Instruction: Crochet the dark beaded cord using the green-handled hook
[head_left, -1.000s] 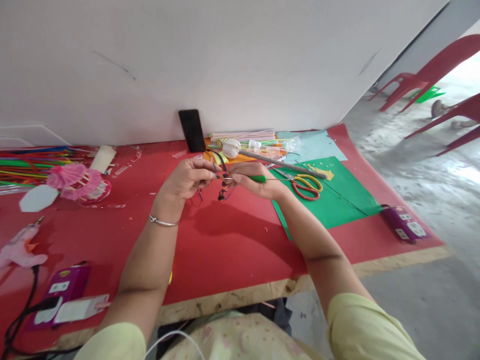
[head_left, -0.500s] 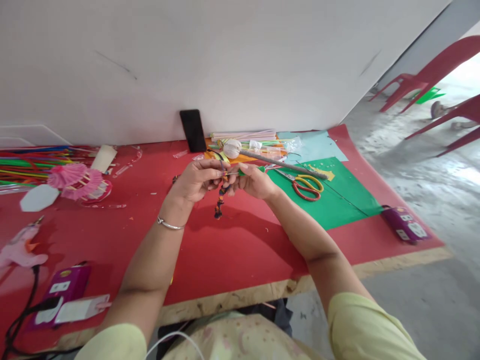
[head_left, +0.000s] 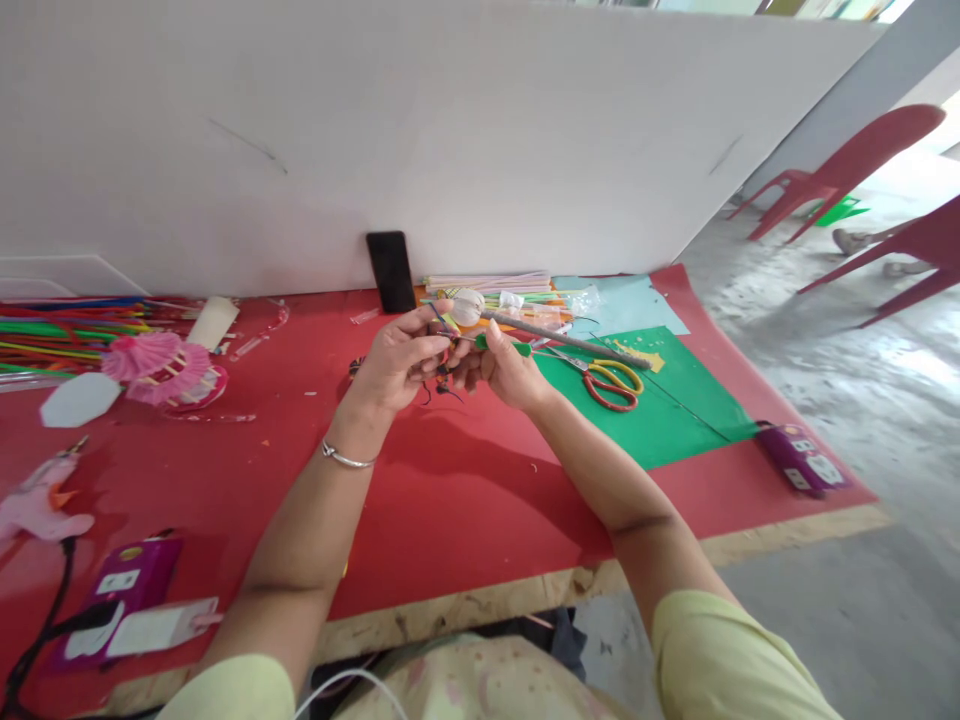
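My left hand (head_left: 397, 358) pinches a narrow strip of dark blue and orange yarn work (head_left: 442, 380) between thumb and fingers. A strand of dark yarn (head_left: 439, 316) rises over the left forefinger. My right hand (head_left: 506, 370) is closed on a slim green-handled crochet hook (head_left: 482, 342), thumb along the handle. Its thin metal shaft points left into the yarn at the left fingertips; the tip is too small to make out. Fingers of both hands hide much of the strip, and its loose ends hang just below them.
Beyond the hands lie a grey stick with a pale round head (head_left: 469, 306) and scissors (head_left: 611, 383) on green paper (head_left: 675, 400). A phone (head_left: 390, 272) leans on the white board. Left are pink paper umbrellas (head_left: 157, 368), a glue gun (head_left: 45, 495) and a purple power strip (head_left: 131, 580).
The hanging end of the yarn strip has swung up toward the fingers and shows less below them. Both hands stay together with the hook at the yarn. The view has tilted slightly upward.
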